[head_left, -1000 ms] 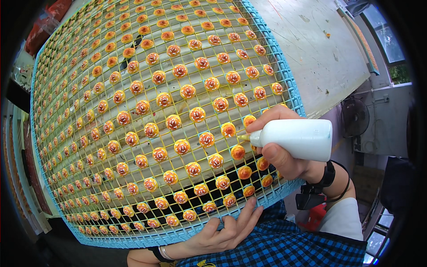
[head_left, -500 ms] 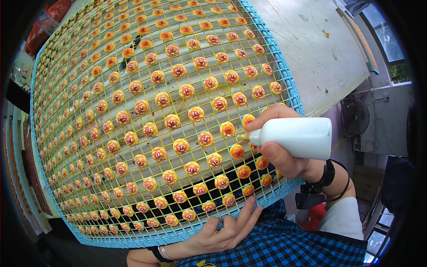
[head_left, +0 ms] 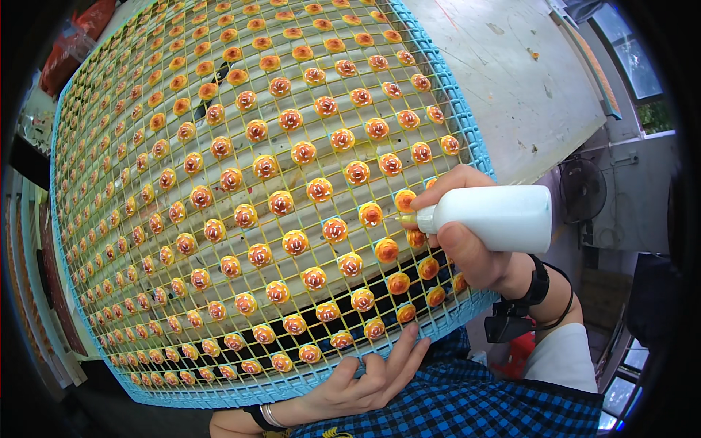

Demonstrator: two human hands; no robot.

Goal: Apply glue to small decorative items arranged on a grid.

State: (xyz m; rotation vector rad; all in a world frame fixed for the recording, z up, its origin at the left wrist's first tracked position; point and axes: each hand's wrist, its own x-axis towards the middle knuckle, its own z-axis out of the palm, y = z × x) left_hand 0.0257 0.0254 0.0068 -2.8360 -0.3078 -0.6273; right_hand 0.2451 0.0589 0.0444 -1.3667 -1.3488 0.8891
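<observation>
Gripping the near edge of a large blue-framed mesh rack [head_left: 241,398], the left hand [head_left: 365,379] lies at the bottom of the view, fingers curled up over the frame and pressed against it, just above a blue-and-black checked shirt [head_left: 475,405]. A bracelet [head_left: 266,416] circles that wrist.

Up and to the right of this hold, the right hand [head_left: 460,233] is closed around a white squeeze bottle [head_left: 496,217], fingers wrapped over its neck end and the thumb beneath it. The bottle lies nearly level, its body sticking out to the right beyond the rack's edge, and its small yellowish nozzle [head_left: 407,217] points left. The nozzle tip sits just beside an orange piece [head_left: 370,214] on the mesh, between that one and another orange piece [head_left: 405,199] close under the knuckles; whether the tip touches either cannot be told. A dark wristband [head_left: 537,281] and a thin black loop are on the right wrist.

Spreading away from both grips, the rack carries rows of small round orange and yellow pieces [head_left: 296,241], one to each yellow grid square, many with pale swirls on top. Those nearest the bottle hand look plainer orange.

Beyond the rack's far right side lies a pale, scuffed tabletop [head_left: 511,80].
</observation>
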